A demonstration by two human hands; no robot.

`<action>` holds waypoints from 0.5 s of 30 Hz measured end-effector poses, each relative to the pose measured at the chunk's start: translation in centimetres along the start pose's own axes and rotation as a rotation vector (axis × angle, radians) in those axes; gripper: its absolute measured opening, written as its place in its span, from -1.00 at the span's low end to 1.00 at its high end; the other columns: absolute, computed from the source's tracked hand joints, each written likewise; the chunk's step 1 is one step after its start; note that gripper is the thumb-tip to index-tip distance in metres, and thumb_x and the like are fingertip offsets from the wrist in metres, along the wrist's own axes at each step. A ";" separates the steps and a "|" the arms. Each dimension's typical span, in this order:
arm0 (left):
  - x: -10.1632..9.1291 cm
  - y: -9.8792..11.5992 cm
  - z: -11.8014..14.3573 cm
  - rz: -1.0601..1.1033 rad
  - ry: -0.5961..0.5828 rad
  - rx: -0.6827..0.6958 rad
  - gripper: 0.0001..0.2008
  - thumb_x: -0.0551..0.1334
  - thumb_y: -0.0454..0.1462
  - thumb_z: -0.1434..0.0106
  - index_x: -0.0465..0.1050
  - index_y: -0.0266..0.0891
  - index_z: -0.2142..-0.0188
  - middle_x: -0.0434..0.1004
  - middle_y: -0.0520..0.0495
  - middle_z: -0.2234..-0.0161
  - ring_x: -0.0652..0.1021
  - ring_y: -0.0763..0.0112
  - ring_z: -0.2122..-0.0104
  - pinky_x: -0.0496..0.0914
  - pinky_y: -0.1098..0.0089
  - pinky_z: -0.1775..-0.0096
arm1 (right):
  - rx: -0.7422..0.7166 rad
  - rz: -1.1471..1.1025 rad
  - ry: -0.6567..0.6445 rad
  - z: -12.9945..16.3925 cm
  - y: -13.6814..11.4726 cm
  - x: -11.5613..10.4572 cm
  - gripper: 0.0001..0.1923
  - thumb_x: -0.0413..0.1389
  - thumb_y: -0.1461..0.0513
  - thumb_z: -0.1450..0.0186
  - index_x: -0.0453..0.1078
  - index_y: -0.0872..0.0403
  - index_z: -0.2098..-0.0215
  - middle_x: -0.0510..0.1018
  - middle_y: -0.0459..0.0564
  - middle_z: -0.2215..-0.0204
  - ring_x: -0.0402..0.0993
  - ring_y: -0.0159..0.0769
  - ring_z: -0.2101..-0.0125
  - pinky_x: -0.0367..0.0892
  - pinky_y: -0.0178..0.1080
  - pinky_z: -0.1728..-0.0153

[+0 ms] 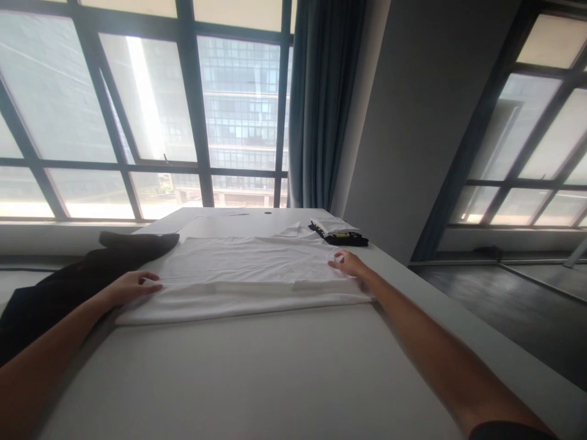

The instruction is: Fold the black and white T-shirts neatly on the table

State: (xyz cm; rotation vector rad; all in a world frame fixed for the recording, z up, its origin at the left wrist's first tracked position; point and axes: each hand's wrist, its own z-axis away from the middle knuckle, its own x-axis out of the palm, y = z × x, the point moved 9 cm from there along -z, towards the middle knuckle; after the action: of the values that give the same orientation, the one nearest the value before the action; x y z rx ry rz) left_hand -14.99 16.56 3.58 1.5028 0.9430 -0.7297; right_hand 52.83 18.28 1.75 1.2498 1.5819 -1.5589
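The table (pixel 247 373) has a smooth top with a low sheen. On it lies a white cloth (pixel 238 263), thin, matt and creased. The folded stack (pixel 339 233) by the table's right edge is matt fabric, as is the dark cloth (pixel 68 278) left of the table. Beyond the table stand smooth glass panes (pixel 238 104) and a matt fabric curtain (pixel 316 110); right of it, the floor (pixel 518 311) is faintly glossy.

- We see large windows (pixel 238 110) with dark frames (pixel 187 79), bright with daylight.
- Between these windows, we find blue-grey curtains (pixel 316 116) and a grey wall (pixel 426 110).
- Our table (pixel 257 373) is white, the floor (pixel 499 311) grey.
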 end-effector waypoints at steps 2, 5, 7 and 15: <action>0.5 0.0 0.0 0.006 -0.025 0.007 -0.25 0.35 0.23 0.32 0.60 -0.34 0.31 0.46 0.00 0.54 0.54 0.17 0.34 0.40 0.35 0.25 | -0.046 -0.016 0.023 0.0 -0.6 0.8 -0.41 0.30 0.08 -0.19 0.39 0.12 -0.14 0.60 0.01 0.28 0.53 -0.29 0.32 0.34 -0.33 0.26; 0.7 -0.1 -0.1 0.001 -0.022 0.007 -0.30 0.34 0.20 0.28 0.61 -0.32 0.32 0.53 -0.02 0.50 0.54 0.18 0.34 0.39 0.35 0.25 | -0.104 -0.011 0.048 -0.1 -1.2 1.2 -0.49 0.30 0.19 -0.17 0.43 0.10 -0.08 0.57 -0.06 0.34 0.49 -0.32 0.34 0.32 -0.35 0.26; 0.8 -0.2 -0.1 -0.004 -0.031 -0.001 -0.35 0.34 0.17 0.27 0.62 -0.32 0.35 0.55 -0.04 0.49 0.54 0.17 0.34 0.39 0.36 0.26 | -0.128 0.005 0.060 -0.3 -1.5 1.1 -0.56 0.27 0.25 -0.17 0.47 0.11 -0.03 0.56 -0.07 0.37 0.49 -0.32 0.35 0.31 -0.35 0.26; 1.0 -0.5 -0.6 -0.062 -0.076 0.006 -0.56 0.31 0.03 0.15 0.60 -0.28 0.42 0.64 -0.13 0.40 0.58 0.08 0.25 0.39 0.32 0.16 | -0.142 0.217 -0.004 -0.9 -1.0 0.5 -0.65 0.19 0.36 -0.19 0.54 0.16 0.04 0.63 0.09 0.29 0.54 -0.19 0.22 0.32 -0.29 0.14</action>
State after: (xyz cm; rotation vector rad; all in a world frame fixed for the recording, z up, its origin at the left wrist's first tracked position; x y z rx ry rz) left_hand -15.02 17.30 2.55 1.4466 0.9338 -0.8292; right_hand 51.93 19.43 1.83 1.2910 1.4723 -1.2915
